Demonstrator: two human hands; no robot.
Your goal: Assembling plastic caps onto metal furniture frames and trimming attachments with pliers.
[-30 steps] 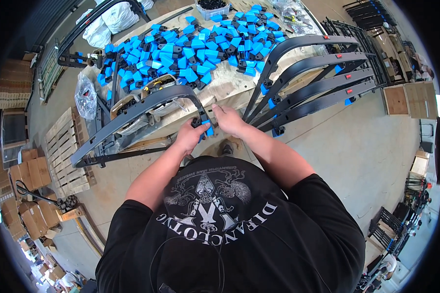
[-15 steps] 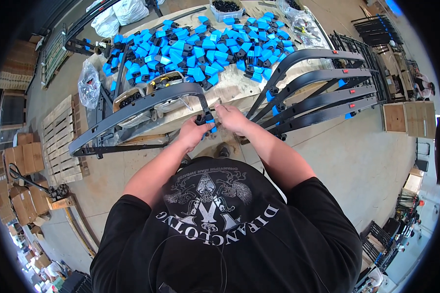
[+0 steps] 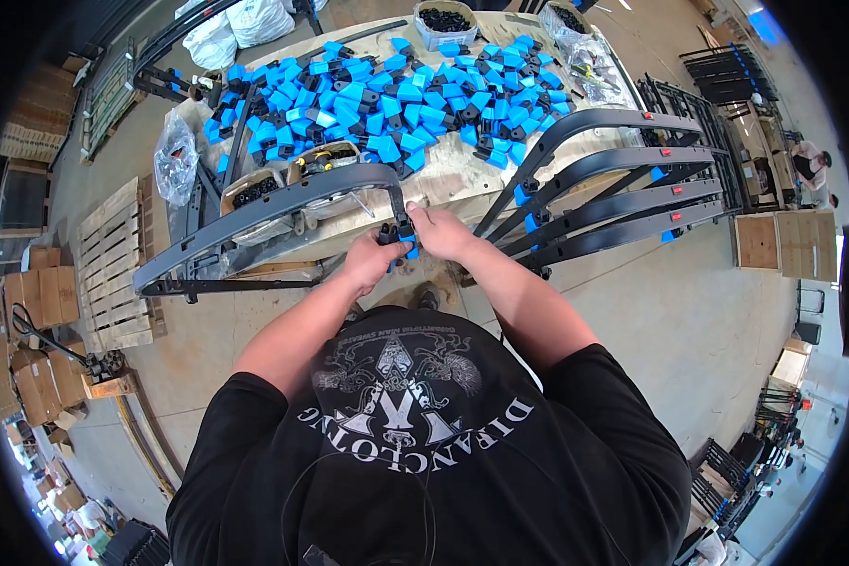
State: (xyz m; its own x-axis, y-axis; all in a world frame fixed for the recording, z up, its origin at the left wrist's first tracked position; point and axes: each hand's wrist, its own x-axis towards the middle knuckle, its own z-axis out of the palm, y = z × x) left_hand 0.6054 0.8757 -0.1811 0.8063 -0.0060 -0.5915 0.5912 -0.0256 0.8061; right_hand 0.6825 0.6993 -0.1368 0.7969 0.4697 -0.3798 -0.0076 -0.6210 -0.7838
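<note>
A curved black metal frame stretches from the left to its bent end just in front of me. At that end my left hand is closed around a blue-and-black plastic piece, which sits against the tube. My right hand comes in from the other side, fingers pinched together right at the tube end. Whatever small thing is between those fingers is hidden. Beyond the hands, a wide heap of similar blue-and-black plastic pieces covers much of the wooden table.
Several curved black frames lean at the table's right side. Boxes of small black parts stand at the near left edge, another tub at the back. A wooden pallet and cardboard boxes lie to the left.
My right hand has moved slightly left and down, its fingertips now at the tube end. The left hand keeps its grip on the plastic piece. The view has shifted a little.
</note>
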